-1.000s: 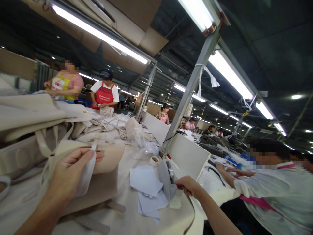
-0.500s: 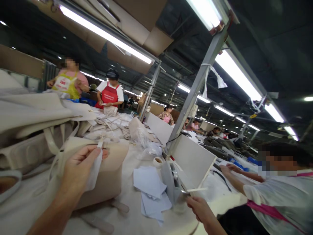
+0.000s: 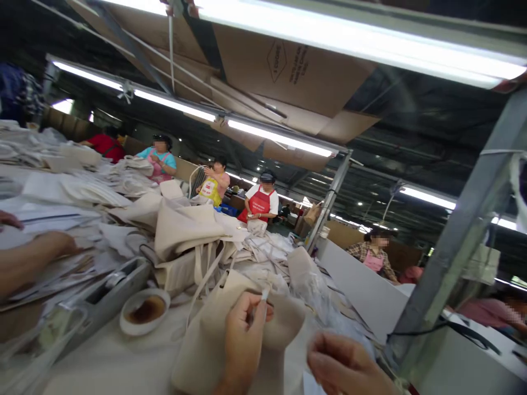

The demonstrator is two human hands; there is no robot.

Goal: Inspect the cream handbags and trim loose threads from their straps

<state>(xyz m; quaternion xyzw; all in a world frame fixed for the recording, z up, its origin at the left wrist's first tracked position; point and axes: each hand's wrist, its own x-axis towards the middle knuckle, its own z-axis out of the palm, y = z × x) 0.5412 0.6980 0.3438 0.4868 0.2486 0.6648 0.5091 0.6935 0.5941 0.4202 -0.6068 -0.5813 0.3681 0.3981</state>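
Note:
My left hand [image 3: 245,334] is closed, with thumb and fingers pinching a narrow white strip [image 3: 265,294] whose tip sticks up above them. It is over the front of a beige handbag [image 3: 209,329], whose thin strap loops up behind it. My right hand [image 3: 346,362] is to the right of the bag, apart from it. Its fingers are curled together and somewhat blurred; whatever lies between them cannot be made out. Part of a pale blue sheet [image 3: 312,384] shows beside that hand.
Left of the bag are a white bowl of brown liquid [image 3: 130,325] and a grey tape dispenser [image 3: 99,302]. A co-worker's arm [image 3: 37,260] reaches in there. Beige bags [image 3: 189,225] pile up behind. A metal post [image 3: 444,258] rises at right.
My view has swung left. My right hand has come away from the tape dispenser on the right towards the bag. My left hand keeps its pinch at the bag.

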